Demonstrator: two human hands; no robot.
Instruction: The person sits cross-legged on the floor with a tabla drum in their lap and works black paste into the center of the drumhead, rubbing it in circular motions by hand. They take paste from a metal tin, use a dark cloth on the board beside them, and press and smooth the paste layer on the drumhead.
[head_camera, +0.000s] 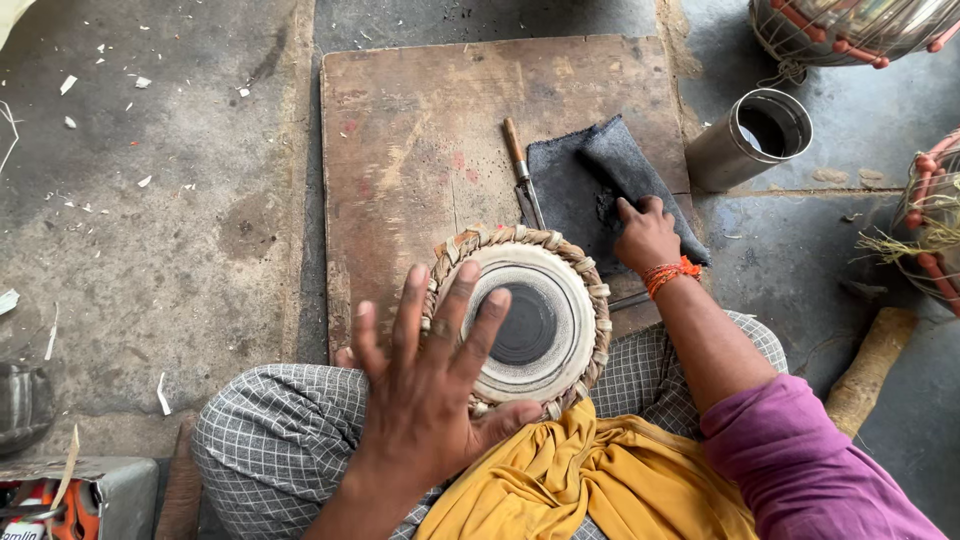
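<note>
Gaping steel cup (752, 138), dark inside, beside wooden board (420, 150).

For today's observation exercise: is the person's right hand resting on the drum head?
No, the right hand presses on the dark cloth on the wooden board, while the left hand lies on the drum.

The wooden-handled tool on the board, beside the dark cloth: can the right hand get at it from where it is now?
Probably yes. The right hand rests on the dark cloth, and the wooden-handled tool lies just past the cloth's left edge on the wooden board. Nothing stands between them; the drum sits nearer the body, under the left hand.
</note>
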